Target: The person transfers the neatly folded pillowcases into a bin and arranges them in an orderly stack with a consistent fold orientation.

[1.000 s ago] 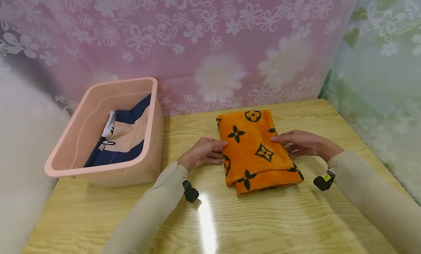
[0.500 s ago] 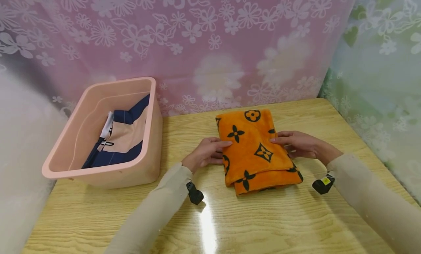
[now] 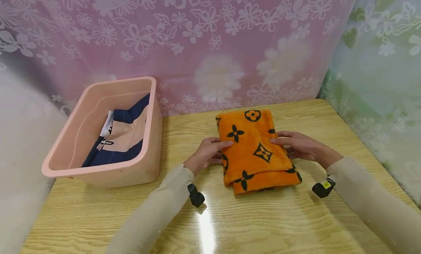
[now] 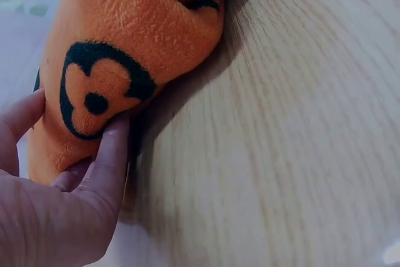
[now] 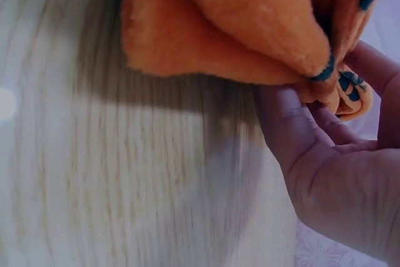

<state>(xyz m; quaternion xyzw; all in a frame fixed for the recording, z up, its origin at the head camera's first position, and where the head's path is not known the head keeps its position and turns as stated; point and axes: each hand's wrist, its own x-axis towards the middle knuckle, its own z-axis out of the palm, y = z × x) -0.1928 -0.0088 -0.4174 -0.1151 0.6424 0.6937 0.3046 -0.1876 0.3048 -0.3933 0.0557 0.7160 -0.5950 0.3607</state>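
A folded orange plush cloth (image 3: pixel 246 148) with black flower motifs lies on the wooden table, its layers uneven along the near edge. My left hand (image 3: pixel 210 153) grips its left side, thumb on top and the other fingers at the side fold. In the left wrist view, those fingers (image 4: pixel 112 161) press into the plush beside a round black motif. On the opposite side, my right hand (image 3: pixel 297 146) holds the edge with the thumb on the upper layer. The right wrist view has its fingers (image 5: pixel 284 117) reaching under the cloth's layers, their tips hidden.
A pink plastic bin (image 3: pixel 154 137) stands on the table at the left, with a navy and beige folded garment (image 3: pixel 128 133) inside. Behind the wooden table (image 3: pixel 263 224) hangs a pink floral curtain (image 3: pixel 184 49). A pale green floral curtain (image 3: pixel 385 89) borders the right side.
My left hand has shifted slightly right, its thumb now farther over the cloth. The right hand and the cloth have barely moved.
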